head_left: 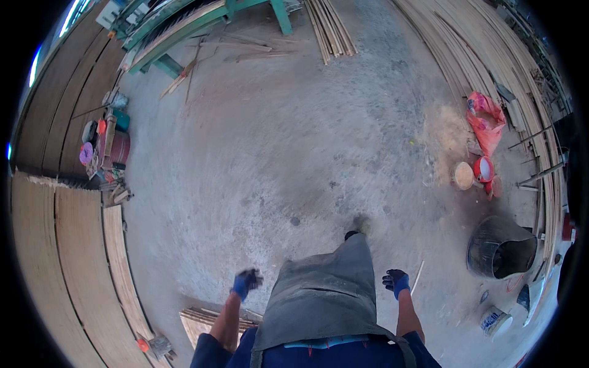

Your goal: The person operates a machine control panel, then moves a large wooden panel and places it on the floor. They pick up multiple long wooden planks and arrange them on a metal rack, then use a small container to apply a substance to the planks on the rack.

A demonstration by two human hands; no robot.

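My left hand (246,283), in a dark blue work glove, hangs over the concrete floor left of my grey apron (322,291). Its fingers are loosely apart with nothing in them. On the other side of the apron, my right hand (396,280) wears a similar glove; its fingers are slightly bent and apart, and it holds nothing. A thin wooden strip (418,277) lies on the floor just right of that hand. Behind my left forearm is a stack of wooden boards (199,322), partly hidden by the arm. The dark tip of one shoe (351,234) shows beyond the apron.
A green machine frame (178,37) stands far left, near a bundle of wooden strips (331,30). Large wooden panels (37,245) line the left. Along the right are long boards (472,49), a red sack (488,126), a black bin (491,248) and a white bucket (496,322).
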